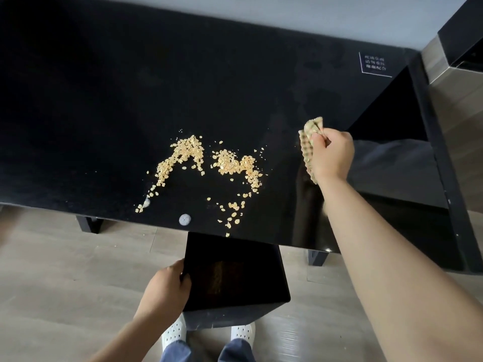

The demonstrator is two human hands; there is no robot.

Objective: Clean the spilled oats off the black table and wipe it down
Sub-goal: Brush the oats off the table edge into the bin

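Under the near edge of the black table [104, 100], your left hand [163, 288] grips the rim of a black bin [235, 308]. Oats [230, 163] lie on the table by that edge. Right of them, your right hand [332, 155] squeezes a bunched cloth [308, 137].

Glossy, mirror-smooth black table [104, 100] scattered with dry, flaky oats [188, 152]. At the table's right side is a soft, woven checked cloth [309, 131]. Below the table's near edge, a shiny black bin [261, 257] stands on matt wood-grain floor [65, 257].
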